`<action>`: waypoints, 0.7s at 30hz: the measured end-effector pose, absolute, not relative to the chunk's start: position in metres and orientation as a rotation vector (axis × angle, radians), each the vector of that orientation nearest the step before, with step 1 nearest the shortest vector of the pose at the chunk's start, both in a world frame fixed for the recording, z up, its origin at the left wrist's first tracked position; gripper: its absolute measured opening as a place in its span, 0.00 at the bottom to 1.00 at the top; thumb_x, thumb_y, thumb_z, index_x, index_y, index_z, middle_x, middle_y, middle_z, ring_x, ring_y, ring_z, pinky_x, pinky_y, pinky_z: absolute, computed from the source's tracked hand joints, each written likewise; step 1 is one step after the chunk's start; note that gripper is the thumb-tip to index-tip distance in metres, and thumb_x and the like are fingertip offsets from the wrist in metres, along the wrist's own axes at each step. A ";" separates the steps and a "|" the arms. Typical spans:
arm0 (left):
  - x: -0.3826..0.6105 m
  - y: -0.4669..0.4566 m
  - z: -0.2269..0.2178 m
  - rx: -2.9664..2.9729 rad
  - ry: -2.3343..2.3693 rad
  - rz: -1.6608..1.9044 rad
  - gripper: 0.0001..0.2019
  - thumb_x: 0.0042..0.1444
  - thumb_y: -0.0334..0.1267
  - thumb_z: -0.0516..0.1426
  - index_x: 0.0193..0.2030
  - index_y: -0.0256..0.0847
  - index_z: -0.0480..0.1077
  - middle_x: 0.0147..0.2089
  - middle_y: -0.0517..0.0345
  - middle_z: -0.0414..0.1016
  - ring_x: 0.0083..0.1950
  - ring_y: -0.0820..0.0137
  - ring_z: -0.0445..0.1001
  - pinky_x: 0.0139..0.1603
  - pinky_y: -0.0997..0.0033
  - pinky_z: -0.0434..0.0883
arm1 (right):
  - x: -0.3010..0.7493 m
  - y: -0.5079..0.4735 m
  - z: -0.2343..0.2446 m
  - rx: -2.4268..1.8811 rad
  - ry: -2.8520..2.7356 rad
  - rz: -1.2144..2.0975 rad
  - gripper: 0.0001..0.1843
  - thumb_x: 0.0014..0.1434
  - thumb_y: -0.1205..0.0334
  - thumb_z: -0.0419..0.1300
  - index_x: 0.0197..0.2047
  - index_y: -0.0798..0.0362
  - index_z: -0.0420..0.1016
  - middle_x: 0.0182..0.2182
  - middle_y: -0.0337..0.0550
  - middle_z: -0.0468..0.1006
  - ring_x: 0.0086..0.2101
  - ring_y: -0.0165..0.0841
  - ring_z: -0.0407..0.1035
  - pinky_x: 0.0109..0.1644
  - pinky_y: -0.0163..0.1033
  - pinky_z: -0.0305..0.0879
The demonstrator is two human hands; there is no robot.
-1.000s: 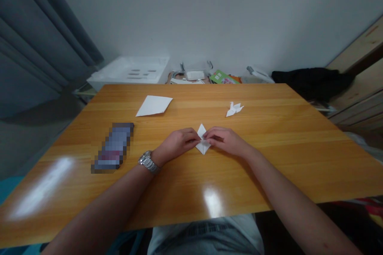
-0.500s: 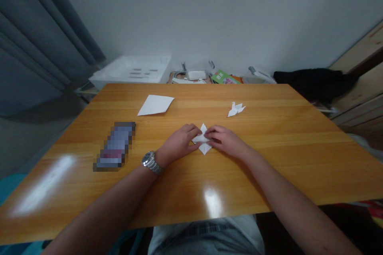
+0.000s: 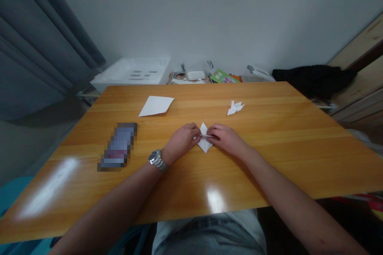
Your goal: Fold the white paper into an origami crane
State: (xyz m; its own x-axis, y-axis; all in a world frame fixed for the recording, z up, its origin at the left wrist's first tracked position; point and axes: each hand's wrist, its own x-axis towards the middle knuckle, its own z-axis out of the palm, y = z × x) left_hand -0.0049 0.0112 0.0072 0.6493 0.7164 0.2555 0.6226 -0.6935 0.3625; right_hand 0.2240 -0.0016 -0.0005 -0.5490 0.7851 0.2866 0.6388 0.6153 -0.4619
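**Pinched from both sides**

My left hand (image 3: pixel 184 139) pinches one side of the folded paper (image 3: pixel 205 146), and my right hand (image 3: pixel 225 136) pinches the other. It sits between them on the table (image 3: pixel 179 195), points facing toward and away from me. Holding opposite sides probably steadies it evenly and leaves the centre crease visible. The paper bird (image 3: pixel 235 107) and white sheet (image 3: pixel 155 106) lie beyond, likely for elbow room; the phone (image 3: pixel 119 143) is to my left. Past the far edge stands a slotted white bin (image 3: pixel 116 72); I can't tell its contents.
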 end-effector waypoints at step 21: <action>0.010 0.041 0.034 2.501 1.304 0.244 0.04 0.58 0.33 0.59 0.37 0.39 0.77 0.34 0.51 0.80 0.35 0.63 0.77 0.37 0.68 0.70 | 0.204 0.025 0.046 -1.619 -2.477 0.619 0.03 0.57 0.70 0.65 0.34 0.54 0.81 0.35 0.46 0.84 0.34 0.37 0.76 0.35 0.35 0.61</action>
State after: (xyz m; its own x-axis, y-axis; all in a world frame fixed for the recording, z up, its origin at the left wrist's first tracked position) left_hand 0.0104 0.0407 0.0343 0.5713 0.8207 0.0082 0.7680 -0.5382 0.3471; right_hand 0.2044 0.0250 0.0456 -0.4211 0.8988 -0.1218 0.8504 0.3445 -0.3977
